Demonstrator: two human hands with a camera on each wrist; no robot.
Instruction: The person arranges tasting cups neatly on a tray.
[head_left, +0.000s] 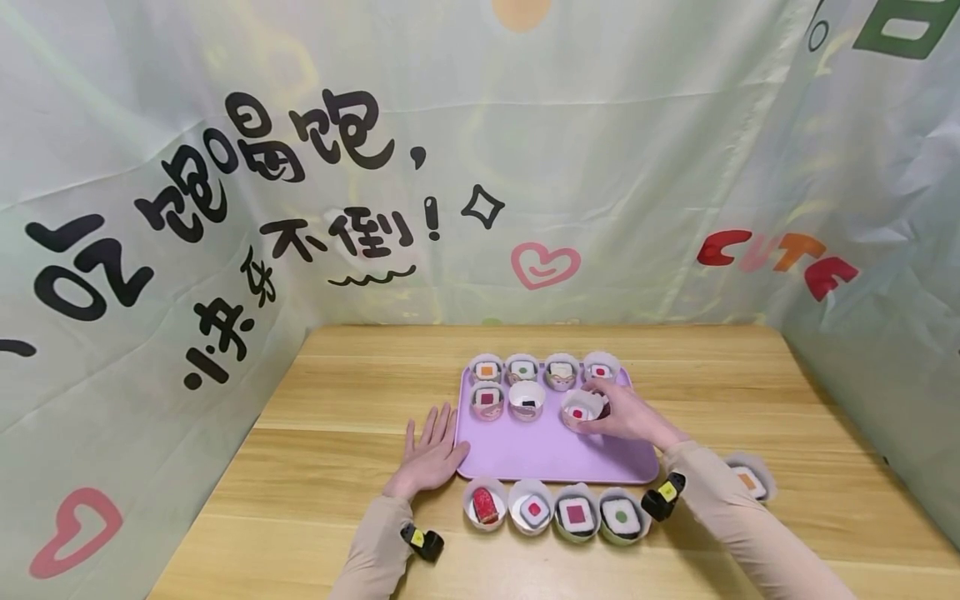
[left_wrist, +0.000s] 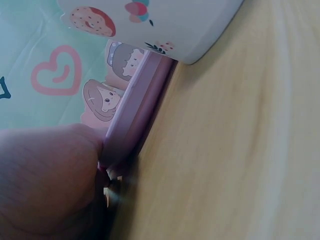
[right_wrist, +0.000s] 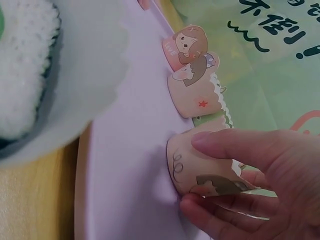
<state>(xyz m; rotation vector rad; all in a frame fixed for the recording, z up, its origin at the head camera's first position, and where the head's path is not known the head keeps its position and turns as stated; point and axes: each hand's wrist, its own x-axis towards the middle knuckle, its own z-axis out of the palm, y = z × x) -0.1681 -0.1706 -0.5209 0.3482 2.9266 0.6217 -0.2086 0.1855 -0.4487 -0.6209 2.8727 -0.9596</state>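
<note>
My right hand [head_left: 628,414] grips a paper baking cup [head_left: 576,405] with a sushi roll piece inside, low over the right part of a lilac tray [head_left: 517,457]. In the right wrist view, the thumb presses one side of this cartoon-printed cup [right_wrist: 192,155] and the fingers curl round the other; whether its base touches the tray is unclear. Left of it in the same row stand a white-lined cup [head_left: 527,398] and a pink cup [head_left: 488,402]. My left hand [head_left: 429,460] rests at the tray's left edge, fingers straight and spread, thumb against the rim.
Several filled cups line the tray's back edge, among them one with an orange-centred roll [head_left: 487,369]. In front of the tray, more cups stand on the wooden table [head_left: 300,500], including one with a red-topped piece [head_left: 485,504]. Another cup [head_left: 750,477] is partly behind the right forearm.
</note>
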